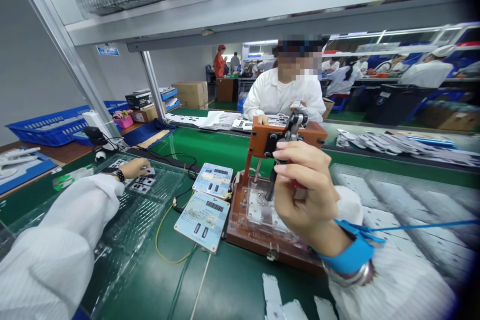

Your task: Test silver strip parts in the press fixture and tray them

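Note:
My right hand (305, 185) is closed around the handle of the toggle clamp (295, 122) on a brown test fixture (240, 230). A bit of red grip shows below the fingers. Under the clamp's rods, white flat plates (257, 210) lie in the fixture's clear bed. Far to the left, my left hand (133, 169) has its fingers bent down and together on small white pieces with black squares (141, 185). These pieces lie on a clear plastic tray (165, 180). The fingertips are partly hidden, and I cannot make out what they pinch.
Two meter boxes (202, 220) with displays and cables sit between my hands. White flat plates (272, 290) lie at the front, and clear trays of plates (382, 220) on the right. Across the green belt (210, 147) sits a co-worker (285, 92). A shelf beam (225, 5) crosses overhead.

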A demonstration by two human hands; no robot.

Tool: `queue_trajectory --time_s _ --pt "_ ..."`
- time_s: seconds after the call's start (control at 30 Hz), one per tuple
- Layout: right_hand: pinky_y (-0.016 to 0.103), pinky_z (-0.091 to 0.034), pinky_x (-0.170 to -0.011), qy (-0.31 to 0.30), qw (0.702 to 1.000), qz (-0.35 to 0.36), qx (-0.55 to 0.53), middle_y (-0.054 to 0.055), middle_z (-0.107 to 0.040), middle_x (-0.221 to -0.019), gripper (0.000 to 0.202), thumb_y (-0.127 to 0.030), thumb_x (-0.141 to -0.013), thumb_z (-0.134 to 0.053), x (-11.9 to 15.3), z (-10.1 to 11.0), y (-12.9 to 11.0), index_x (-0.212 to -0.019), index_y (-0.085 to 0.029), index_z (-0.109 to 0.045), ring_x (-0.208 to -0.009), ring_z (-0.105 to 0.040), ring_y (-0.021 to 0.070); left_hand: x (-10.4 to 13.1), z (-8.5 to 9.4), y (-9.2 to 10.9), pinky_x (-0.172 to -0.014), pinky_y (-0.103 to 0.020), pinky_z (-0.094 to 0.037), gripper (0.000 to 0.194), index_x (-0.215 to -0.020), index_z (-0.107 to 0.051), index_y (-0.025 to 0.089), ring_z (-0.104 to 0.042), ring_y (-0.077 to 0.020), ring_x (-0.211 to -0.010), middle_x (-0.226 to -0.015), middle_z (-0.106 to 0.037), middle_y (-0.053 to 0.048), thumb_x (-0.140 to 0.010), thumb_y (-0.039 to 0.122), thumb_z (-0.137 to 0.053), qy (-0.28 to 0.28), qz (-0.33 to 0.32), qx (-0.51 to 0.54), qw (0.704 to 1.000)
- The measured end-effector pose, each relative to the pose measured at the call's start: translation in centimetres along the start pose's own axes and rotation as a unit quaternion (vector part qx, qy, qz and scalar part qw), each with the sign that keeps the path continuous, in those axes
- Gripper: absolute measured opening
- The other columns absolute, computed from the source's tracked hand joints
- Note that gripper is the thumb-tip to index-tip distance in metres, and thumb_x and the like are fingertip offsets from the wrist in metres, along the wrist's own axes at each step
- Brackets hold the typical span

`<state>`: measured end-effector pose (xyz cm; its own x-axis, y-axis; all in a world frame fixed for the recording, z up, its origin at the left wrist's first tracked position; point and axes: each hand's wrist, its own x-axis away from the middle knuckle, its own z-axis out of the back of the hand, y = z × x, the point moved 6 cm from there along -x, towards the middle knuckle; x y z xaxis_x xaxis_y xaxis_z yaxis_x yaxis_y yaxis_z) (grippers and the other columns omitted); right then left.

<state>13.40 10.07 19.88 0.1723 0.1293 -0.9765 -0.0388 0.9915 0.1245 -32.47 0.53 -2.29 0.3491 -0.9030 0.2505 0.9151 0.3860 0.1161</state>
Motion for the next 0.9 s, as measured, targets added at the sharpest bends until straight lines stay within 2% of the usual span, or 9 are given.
queue_trajectory --time_s 0.1,0.2,0.37,0.43,0.53,0.63,0.77,0.9 --pt "0.045 -0.054 -0.082 0.005 1.0 -0.001 -0.005 0.004 -0.063 -0.089 0.028 0.001 -0.074 -0.051 0.0 0.0 0.0 -0.091 -0.021 -0.053 -0.095 -0.066 0.0229 0.4 0.0 -0.2 -0.089 -0.042 -0.049 0.023 -0.099 -0.064 0.013 -0.062 -0.0218 -0.098 -0.105 -0.065 -0.006 -0.091 0.035 -0.062 -0.021 -0.009 0.023 0.999" --pt "0.045 -0.054 -0.083 0.001 1.0 -0.011 -0.008 0.003 -0.063 -0.089 0.028 0.001 -0.075 -0.051 0.0 0.0 0.1 -0.091 -0.023 -0.052 -0.095 -0.066 0.022 0.7 -0.7 -0.1 -0.086 -0.041 -0.05 0.026 -0.1 -0.064 0.014 -0.063 -0.0207 -0.093 -0.101 -0.066 -0.006 -0.088 0.037 -0.065 -0.048 -0.014 0.04 0.998" --pt "0.046 -0.055 -0.084 -0.001 1.0 -0.011 -0.009 0.004 -0.062 -0.09 0.03 0.003 -0.074 -0.051 0.0 0.0 0.0 -0.09 -0.022 -0.053 -0.096 -0.065 0.0221 0.8 -1.5 0.1 -0.09 -0.041 -0.049 0.041 -0.116 -0.06 0.014 -0.063 -0.0226 -0.1 -0.11 -0.066 -0.009 -0.08 0.031 -0.071 -0.055 -0.002 0.045 0.997" --pt "0.046 -0.054 -0.084 -0.002 1.0 -0.009 -0.007 0.004 -0.062 -0.09 0.029 0.004 -0.073 -0.051 0.0 0.0 0.0 -0.089 -0.021 -0.053 -0.096 -0.065 0.0222 0.7 -1.6 0.0 -0.09 -0.041 -0.049 0.038 -0.114 -0.061 0.013 -0.063 -0.0223 -0.099 -0.108 -0.067 -0.008 -0.081 0.028 -0.072 -0.062 0.002 0.033 0.997" --pt "0.044 -0.054 -0.083 -0.005 1.0 -0.006 -0.004 0.004 -0.062 -0.089 0.028 0.004 -0.073 -0.051 -0.1 0.0 -0.1 -0.087 -0.021 -0.052 -0.095 -0.066 0.0219 0.7 -1.5 -0.1 -0.087 -0.04 -0.05 0.021 -0.1 -0.064 0.013 -0.064 -0.0206 -0.093 -0.099 -0.067 -0.005 -0.086 0.028 -0.068 -0.075 0.008 0.004 0.997" --pt "0.044 -0.054 -0.082 -0.004 1.0 -0.006 -0.002 0.004 -0.062 -0.088 0.029 0.003 -0.074 -0.05 -0.2 0.0 -0.1 -0.09 -0.022 -0.052 -0.094 -0.066 0.0219 0.8 -0.8 -0.4 -0.084 -0.04 -0.051 0.02 -0.091 -0.064 0.012 -0.063 -0.0204 -0.09 -0.093 -0.065 -0.003 -0.09 0.032 -0.064 -0.078 0.014 -0.019 0.997" --pt "0.046 -0.054 -0.082 -0.001 1.0 -0.007 -0.01 0.006 -0.062 -0.089 0.032 0.003 -0.074 -0.05 -0.1 0.0 -0.1 -0.095 -0.022 -0.052 -0.095 -0.065 0.0231 1.6 -0.1 -0.8 -0.083 -0.039 -0.052 0.02 -0.092 -0.064 0.012 -0.063 -0.0205 -0.091 -0.096 -0.065 -0.003 -0.09 0.032 -0.064 -0.1 0.017 -0.013 0.995" --pt "0.045 -0.054 -0.082 0.0 1.0 -0.016 -0.005 0.003 -0.062 -0.088 0.031 0.002 -0.075 -0.05 -0.1 -0.1 0.1 -0.092 -0.024 -0.051 -0.094 -0.066 0.0219 2.5 -0.6 -0.3 -0.077 -0.036 -0.055 0.019 -0.098 -0.064 0.012 -0.065 -0.0186 -0.085 -0.096 -0.066 -0.003 -0.091 0.029 -0.064 -0.147 0.019 0.026 0.989"
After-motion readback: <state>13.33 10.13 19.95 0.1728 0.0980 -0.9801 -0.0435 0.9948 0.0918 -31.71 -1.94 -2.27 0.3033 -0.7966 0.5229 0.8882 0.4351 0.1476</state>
